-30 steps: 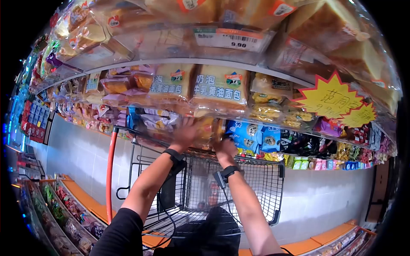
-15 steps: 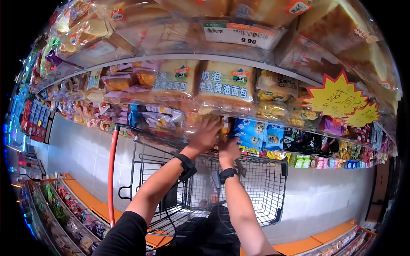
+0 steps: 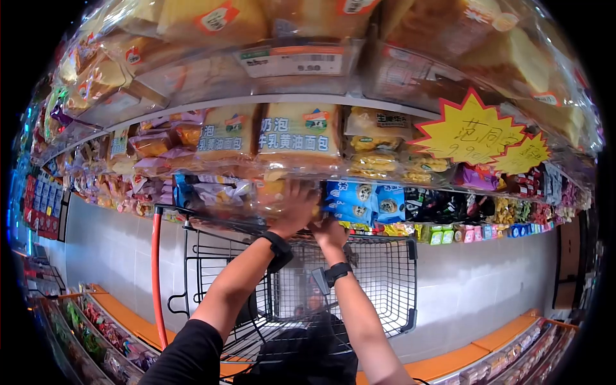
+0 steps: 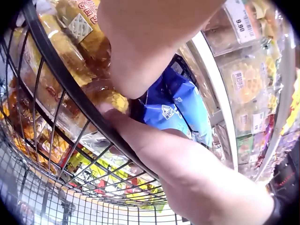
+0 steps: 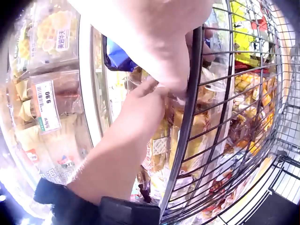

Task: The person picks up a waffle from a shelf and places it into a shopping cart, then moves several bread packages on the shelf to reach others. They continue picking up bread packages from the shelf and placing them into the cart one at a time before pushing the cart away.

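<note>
In the head view my left hand [image 3: 295, 208] reaches over the cart's edge, its fingers spread across yellow packaged bread [image 3: 269, 192] on a low shelf. Close beside it, my right hand [image 3: 330, 234] is lower and partly hidden behind the cart rim [image 4: 70, 86]. The left wrist view has the right hand's end close against a clear-wrapped yellow bread [image 4: 112, 99]. My left hand [image 5: 143, 103] and right hand overlap in the right wrist view; I cannot tell what the right fingers hold. Blue bags [image 3: 353, 202] lie just right of both hands.
A black wire shopping cart [image 3: 410, 276] with a red handle [image 3: 157, 276] stands between me and the shelves. Sliced loaves [image 3: 298, 131] fill the shelf above, under a price tag [image 3: 292, 61]. A yellow starburst sign [image 3: 471, 131] juts out at right.
My left hand has moved right along the shelf, closer to my right hand, and now covers the package between them. The right hand stays low near the blue bags. The head view has shifted slightly.
</note>
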Demonstrator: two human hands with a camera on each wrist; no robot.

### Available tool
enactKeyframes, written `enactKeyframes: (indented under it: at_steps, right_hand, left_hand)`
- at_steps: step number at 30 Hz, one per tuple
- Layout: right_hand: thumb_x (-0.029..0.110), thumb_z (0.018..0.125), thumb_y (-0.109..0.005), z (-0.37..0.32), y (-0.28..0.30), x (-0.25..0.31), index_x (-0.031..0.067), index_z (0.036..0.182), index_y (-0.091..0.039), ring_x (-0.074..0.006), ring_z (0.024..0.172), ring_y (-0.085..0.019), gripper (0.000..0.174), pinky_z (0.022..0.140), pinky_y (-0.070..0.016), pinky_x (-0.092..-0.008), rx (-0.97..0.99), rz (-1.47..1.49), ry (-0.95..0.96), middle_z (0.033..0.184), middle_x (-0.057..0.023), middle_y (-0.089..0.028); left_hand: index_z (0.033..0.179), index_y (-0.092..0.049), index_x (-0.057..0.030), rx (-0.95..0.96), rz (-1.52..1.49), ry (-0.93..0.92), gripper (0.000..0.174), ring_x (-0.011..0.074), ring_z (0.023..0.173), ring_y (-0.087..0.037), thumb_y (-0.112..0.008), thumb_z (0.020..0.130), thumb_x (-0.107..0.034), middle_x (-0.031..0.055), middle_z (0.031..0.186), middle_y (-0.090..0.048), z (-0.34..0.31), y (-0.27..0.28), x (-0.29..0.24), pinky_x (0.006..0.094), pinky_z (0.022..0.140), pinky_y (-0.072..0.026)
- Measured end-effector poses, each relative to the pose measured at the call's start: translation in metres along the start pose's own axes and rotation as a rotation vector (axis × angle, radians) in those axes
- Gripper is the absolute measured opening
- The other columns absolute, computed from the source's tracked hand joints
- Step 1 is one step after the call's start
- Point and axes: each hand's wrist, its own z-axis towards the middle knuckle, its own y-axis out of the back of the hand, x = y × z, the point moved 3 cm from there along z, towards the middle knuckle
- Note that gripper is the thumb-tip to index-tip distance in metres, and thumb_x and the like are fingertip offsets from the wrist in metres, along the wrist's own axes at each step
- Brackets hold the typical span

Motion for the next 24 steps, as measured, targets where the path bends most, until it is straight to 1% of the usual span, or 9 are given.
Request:
enactKeyframes:
  at_steps: [1,4,7,8,10,14,18,23,24]
  right_hand:
    - [0.061,0.074,-0.062,0.000,0.001,-0.003,0.0100,0.091,-0.066,-0.0336,0.091,-0.064,0.054,0.083,-0.0450,-0.0445,-0.017,-0.016,0.070,0.091,-0.0162,-0.069]
    - [0.051,0.078,-0.066,-0.014,0.047,0.007,0.0051,0.088,-0.065,-0.0337,0.089,-0.064,0.047,0.075,-0.0485,-0.0416,-0.039,0.226,-0.023,0.088,-0.0170,-0.068]
    - [0.035,0.083,-0.068,-0.005,0.048,-0.034,0.0001,0.086,-0.063,-0.0326,0.079,-0.064,0.035,0.070,-0.0493,-0.0388,-0.415,0.401,-0.002,0.083,-0.0169,-0.066]
    - [0.025,0.087,-0.066,0.000,0.051,-0.044,-0.0026,0.085,-0.060,-0.0296,0.071,-0.063,0.028,0.065,-0.0486,-0.0378,-0.444,0.425,0.024,0.079,-0.0177,-0.064]
    - [0.024,0.085,-0.068,0.009,0.057,-0.058,-0.0019,0.084,-0.059,-0.0279,0.067,-0.062,0.027,0.063,-0.0481,-0.0354,-0.516,0.535,0.089,0.075,-0.0162,-0.063]
    - [0.023,0.081,-0.072,0.024,0.068,-0.068,-0.0013,0.081,-0.058,-0.0288,0.064,-0.062,0.028,0.062,-0.0479,-0.0364,-0.405,0.443,0.063,0.071,-0.0149,-0.063]
    - [0.026,0.078,-0.075,0.023,0.062,-0.067,-0.0015,0.078,-0.059,-0.0303,0.064,-0.063,0.032,0.061,-0.0480,-0.0382,-0.373,0.455,0.019,0.069,-0.0154,-0.064]
    - [0.033,0.080,-0.072,0.026,0.048,-0.063,-0.0019,0.077,-0.063,-0.0305,0.067,-0.065,0.036,0.063,-0.0494,-0.0384,-0.297,0.527,-0.009,0.072,-0.0162,-0.066]
    - [0.033,0.080,-0.071,0.026,0.046,-0.064,-0.0018,0.079,-0.064,-0.0306,0.067,-0.065,0.036,0.064,-0.0496,-0.0383,-0.279,0.551,-0.028,0.072,-0.0163,-0.066]
  left_hand:
    - [0.131,-0.051,-0.0102,-0.029,-0.021,-0.001,0.052,0.0376,0.134,-0.026,-0.057,0.081,-0.022,0.0114,0.139,-0.043,-0.001,0.003,-0.003,0.0551,0.113,-0.0053]
    - [0.131,-0.049,-0.0082,-0.060,-0.042,-0.013,0.052,0.0352,0.133,-0.029,-0.058,0.083,-0.024,0.0136,0.137,-0.043,0.003,0.015,-0.004,0.0552,0.112,-0.0080]
    - [0.134,-0.045,-0.0062,-0.035,-0.119,0.039,0.053,0.0346,0.131,-0.032,-0.058,0.085,-0.023,0.0171,0.136,-0.043,0.007,0.023,-0.010,0.0524,0.111,-0.0159]
    - [0.135,-0.043,-0.0055,-0.020,-0.155,0.066,0.054,0.0349,0.131,-0.033,-0.058,0.086,-0.022,0.0184,0.136,-0.043,0.008,0.025,-0.013,0.0510,0.110,-0.0192]
    - [0.137,-0.040,-0.0054,-0.041,-0.397,0.137,0.054,0.0365,0.129,-0.035,-0.057,0.088,-0.020,0.0195,0.136,-0.042,0.011,0.030,-0.025,0.0468,0.108,-0.0254]
    - [0.139,-0.037,-0.0063,-0.042,-0.662,0.164,0.053,0.0414,0.125,-0.039,-0.056,0.090,-0.016,0.0217,0.135,-0.043,0.021,0.024,-0.046,0.0411,0.102,-0.0351]
    - [0.136,-0.042,-0.0063,-0.027,-0.626,0.179,0.052,0.0416,0.121,-0.042,-0.060,0.088,-0.018,0.0211,0.134,-0.045,0.029,0.017,-0.058,0.0414,0.100,-0.0376]
    - [0.120,-0.052,-0.0021,-0.231,-0.497,0.125,0.040,0.0416,0.112,-0.047,-0.064,0.086,-0.020,0.0202,0.120,-0.051,0.041,0.021,-0.063,0.0436,0.091,-0.0422]
    - [0.121,-0.051,-0.0020,-0.193,-0.519,0.150,0.042,0.0419,0.112,-0.047,-0.064,0.085,-0.020,0.0205,0.121,-0.050,0.041,0.023,-0.063,0.0436,0.091,-0.0423]
